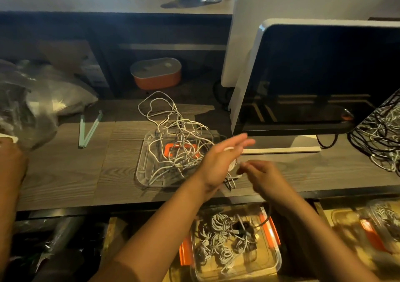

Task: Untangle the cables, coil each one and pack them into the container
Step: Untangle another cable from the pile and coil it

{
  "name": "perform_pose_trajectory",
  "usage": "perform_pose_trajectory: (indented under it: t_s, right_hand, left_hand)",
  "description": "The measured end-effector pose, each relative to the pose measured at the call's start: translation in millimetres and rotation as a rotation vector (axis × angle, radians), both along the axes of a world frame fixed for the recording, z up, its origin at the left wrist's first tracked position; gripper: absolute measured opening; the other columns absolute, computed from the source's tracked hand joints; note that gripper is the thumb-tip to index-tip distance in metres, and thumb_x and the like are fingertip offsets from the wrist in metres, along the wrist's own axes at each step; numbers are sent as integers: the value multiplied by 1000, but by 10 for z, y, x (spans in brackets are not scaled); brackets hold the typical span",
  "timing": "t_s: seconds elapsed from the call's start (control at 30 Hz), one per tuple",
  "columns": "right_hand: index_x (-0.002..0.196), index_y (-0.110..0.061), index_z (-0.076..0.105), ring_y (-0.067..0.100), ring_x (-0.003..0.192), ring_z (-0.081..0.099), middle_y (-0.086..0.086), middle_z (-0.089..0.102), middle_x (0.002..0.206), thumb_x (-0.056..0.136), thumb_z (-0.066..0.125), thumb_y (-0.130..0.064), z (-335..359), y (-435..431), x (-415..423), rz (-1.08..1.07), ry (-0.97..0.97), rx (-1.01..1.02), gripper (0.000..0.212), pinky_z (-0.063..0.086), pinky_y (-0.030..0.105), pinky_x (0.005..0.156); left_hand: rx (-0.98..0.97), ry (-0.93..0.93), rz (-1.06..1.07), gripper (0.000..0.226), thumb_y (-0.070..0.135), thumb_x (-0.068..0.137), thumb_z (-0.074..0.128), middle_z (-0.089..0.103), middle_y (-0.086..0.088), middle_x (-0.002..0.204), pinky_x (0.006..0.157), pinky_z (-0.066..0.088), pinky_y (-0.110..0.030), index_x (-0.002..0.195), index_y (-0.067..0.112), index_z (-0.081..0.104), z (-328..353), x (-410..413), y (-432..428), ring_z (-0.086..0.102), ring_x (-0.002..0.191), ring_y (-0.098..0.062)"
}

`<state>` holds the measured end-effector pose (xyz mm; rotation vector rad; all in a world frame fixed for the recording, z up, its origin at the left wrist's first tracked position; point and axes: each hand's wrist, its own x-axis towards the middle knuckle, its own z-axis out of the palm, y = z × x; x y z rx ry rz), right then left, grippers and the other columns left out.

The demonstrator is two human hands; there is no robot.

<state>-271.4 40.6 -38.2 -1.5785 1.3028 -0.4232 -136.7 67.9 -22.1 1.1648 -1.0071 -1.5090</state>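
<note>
A tangle of white cables (173, 130) lies on and behind a clear lid with an orange clip (142, 164) on the desk. My left hand (218, 160) hovers over the lid's right edge with straight fingers. A small coil of white cable (233, 165) is wound round the palm. My right hand (263, 177), blurred, sits just right of it with curled fingers pinching that cable's loose end. Below the desk edge, a clear container with orange latches (278, 260) holds several coiled cables.
A monitor (324, 75) stands at the right, beside a heap of black and white cables (381, 134). An orange box with a grey lid (155, 73) sits at the back. Plastic bags (32, 99) and another person's arm (10, 173) are at the left. A second container (346, 219) is at the lower right.
</note>
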Motion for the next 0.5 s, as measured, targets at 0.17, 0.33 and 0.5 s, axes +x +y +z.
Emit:
perform_pose_trajectory:
  t_s: [0.17, 0.33, 0.5]
  right_hand:
    - [91, -17, 64, 12, 67, 58, 0, 66, 75, 96, 47, -32, 3, 84, 163, 152, 93, -138, 23, 51, 41, 63]
    - [87, -19, 66, 11, 67, 56, -2, 62, 74, 94, 54, -29, 130, 92, 129, 239, 189, -181, 17, 47, 35, 62]
    - [101, -26, 66, -2, 82, 54, -18, 57, 87, 92, 57, -26, 297, -10, -59, 242, 335, -288, 12, 45, 16, 70]
  left_hand:
    - [-145, -170, 339, 23, 14, 100, 36, 52, 6, 68, 67, 45, -22, 107, 20, 57, 126, -95, -151, 53, 62, -3]
    - [-371, -1288, 460, 23, 11, 93, 45, 58, -7, 99, 63, 32, -25, 111, 13, 59, -108, 83, -298, 54, 87, -21]
    - [-202, -1401, 224, 29, 27, 98, 38, 58, -4, 116, 72, 38, -30, 117, 18, 58, -326, 252, -282, 56, 101, -22]
